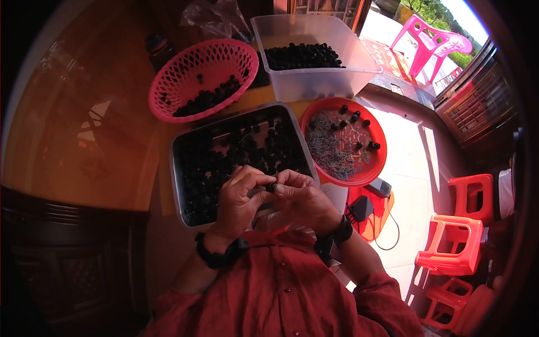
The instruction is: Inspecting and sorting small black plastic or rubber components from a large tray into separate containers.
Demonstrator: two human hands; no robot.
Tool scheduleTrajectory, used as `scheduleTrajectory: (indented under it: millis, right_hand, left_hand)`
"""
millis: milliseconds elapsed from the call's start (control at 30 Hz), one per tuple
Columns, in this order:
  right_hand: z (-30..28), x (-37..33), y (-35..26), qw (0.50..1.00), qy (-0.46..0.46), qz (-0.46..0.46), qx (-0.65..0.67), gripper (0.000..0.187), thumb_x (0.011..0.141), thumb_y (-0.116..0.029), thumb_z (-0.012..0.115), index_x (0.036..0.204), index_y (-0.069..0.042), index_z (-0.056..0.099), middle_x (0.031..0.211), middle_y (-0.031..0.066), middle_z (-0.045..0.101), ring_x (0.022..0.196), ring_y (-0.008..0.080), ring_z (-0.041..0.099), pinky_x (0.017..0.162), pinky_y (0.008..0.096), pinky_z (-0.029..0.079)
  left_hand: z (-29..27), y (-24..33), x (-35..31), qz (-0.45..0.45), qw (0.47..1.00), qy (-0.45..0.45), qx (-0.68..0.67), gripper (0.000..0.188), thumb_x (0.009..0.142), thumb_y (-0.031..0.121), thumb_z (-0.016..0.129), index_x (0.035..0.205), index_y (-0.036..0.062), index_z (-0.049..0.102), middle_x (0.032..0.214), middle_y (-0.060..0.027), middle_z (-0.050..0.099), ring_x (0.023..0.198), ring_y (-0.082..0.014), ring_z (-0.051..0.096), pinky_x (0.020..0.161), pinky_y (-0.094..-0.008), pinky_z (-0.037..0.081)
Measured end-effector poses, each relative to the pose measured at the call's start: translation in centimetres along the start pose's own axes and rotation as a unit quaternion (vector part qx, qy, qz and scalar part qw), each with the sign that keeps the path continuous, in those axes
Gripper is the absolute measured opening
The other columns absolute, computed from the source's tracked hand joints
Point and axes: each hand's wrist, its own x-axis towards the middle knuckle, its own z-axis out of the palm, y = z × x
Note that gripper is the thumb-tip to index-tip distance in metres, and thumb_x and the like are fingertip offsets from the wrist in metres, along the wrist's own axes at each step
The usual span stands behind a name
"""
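Observation:
My left hand (237, 194) and my right hand (307, 201) meet over the near edge of a metal-rimmed tray (306, 151). Between their pinched fingertips is a small black cylindrical piece (271, 187), partly covered by the fingers. Many similar black pieces (264, 143) lie loose in the tray below. To the right, a round red tray (368, 181) holds a heap of thin grey bits (328, 149) and several black pieces. I cannot make out the exact kind of these parts.
Behind the tray stand a pink lattice basket (163, 84) and a translucent plastic bin (320, 87), both with black pieces inside. A black adapter (362, 208) with a cable lies at the right. Red stools (452, 244) stand farther right; a pink chair (429, 42) is outside the doorway.

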Motion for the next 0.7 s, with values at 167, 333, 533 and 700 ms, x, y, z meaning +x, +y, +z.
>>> scheduleTrajectory:
  millis: [167, 333, 533, 700]
  right_hand:
    - [-2.5, -1.3, -4.9, 0.97, 0.081, -0.231, 0.014, 0.012, 0.087, -0.005, 0.06, 0.097, 0.001, 0.056, 0.087, 0.0059, 0.059, 0.082, 0.0142, 0.059, 0.074, 0.0238, 0.049]
    - [-0.2, -2.5, -5.8, 0.918, 0.253, -0.279, -0.123, 0.016, 0.088, -0.006, 0.059, 0.102, 0.001, 0.058, 0.088, 0.0062, 0.06, 0.095, 0.0165, 0.061, 0.077, 0.026, 0.05]
    - [-0.1, 0.2, -1.8, 0.608, 0.054, -0.224, -0.76, 0.019, 0.074, -0.007, 0.065, 0.093, -0.006, 0.064, 0.09, 0.0098, 0.06, 0.085, 0.0303, 0.057, 0.075, 0.0377, 0.046]
    - [0.2, 2.7, -0.6, 0.498, 0.042, -0.214, -0.839, 0.017, 0.074, -0.012, 0.064, 0.091, -0.007, 0.065, 0.093, 0.008, 0.061, 0.096, 0.0282, 0.053, 0.08, 0.0383, 0.042]
  left_hand:
    - [-0.9, -1.0, 0.5, -0.186, 0.982, 0.0, 0.034, 0.041, 0.066, 0.0, 0.075, 0.104, 0.004, 0.061, 0.092, -0.0032, 0.055, 0.079, -0.0128, 0.052, 0.071, -0.0252, 0.046]
    - [-1.1, -2.9, -1.2, -0.159, 0.965, -0.081, 0.193, 0.037, 0.062, 0.008, 0.075, 0.096, 0.0034, 0.062, 0.096, -0.0119, 0.055, 0.091, -0.031, 0.053, 0.081, -0.037, 0.044]
    - [0.5, -3.2, -1.2, -0.134, 0.956, -0.088, 0.247, 0.027, 0.064, 0.005, 0.073, 0.087, 0.0025, 0.061, 0.092, -0.0123, 0.053, 0.09, -0.0304, 0.053, 0.078, -0.0383, 0.044]
    - [-1.0, -4.2, -2.0, -0.118, 0.946, -0.144, 0.267, 0.019, 0.066, 0.002, 0.069, 0.081, 0.0031, 0.059, 0.084, -0.0113, 0.054, 0.086, -0.0301, 0.054, 0.077, -0.0382, 0.044]
